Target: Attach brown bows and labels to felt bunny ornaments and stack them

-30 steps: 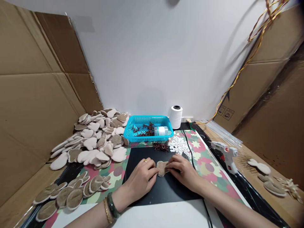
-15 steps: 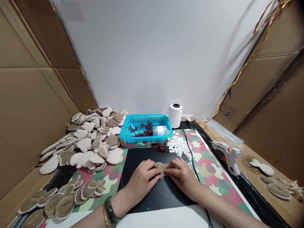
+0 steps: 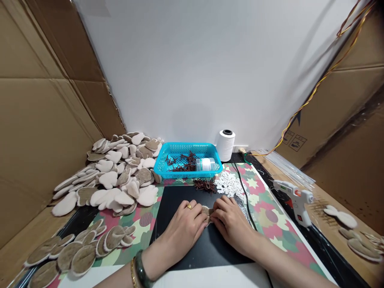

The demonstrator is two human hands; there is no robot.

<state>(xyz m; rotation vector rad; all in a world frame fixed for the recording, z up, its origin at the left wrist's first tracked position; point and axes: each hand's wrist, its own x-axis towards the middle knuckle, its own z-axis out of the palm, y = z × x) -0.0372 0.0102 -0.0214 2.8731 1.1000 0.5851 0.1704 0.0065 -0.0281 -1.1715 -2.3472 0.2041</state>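
Note:
My left hand point(image 3: 184, 226) and my right hand point(image 3: 229, 224) meet over a black mat point(image 3: 204, 244), fingers bent and pressed down on a small brown felt piece point(image 3: 207, 210). Only a sliver of the felt piece shows between the fingertips. A ring is on the left hand, and bracelets circle the left wrist. Just beyond the hands lie dark red twiggy bits point(image 3: 205, 185) and white snowflake cut-outs point(image 3: 229, 184).
A big heap of pink and brown felt shapes point(image 3: 120, 176) lies at left, more brown ones point(image 3: 78, 252) near left. A blue basket point(image 3: 168, 170) holds twigs and a small jar; a white thread spool point(image 3: 226, 145) stands behind. A glue gun point(image 3: 295, 198) rests at right. Cardboard walls stand on both sides.
Both hands closed in over the felt piece, which was mostly visible a second ago and is now nearly covered. The head camera shifted slightly.

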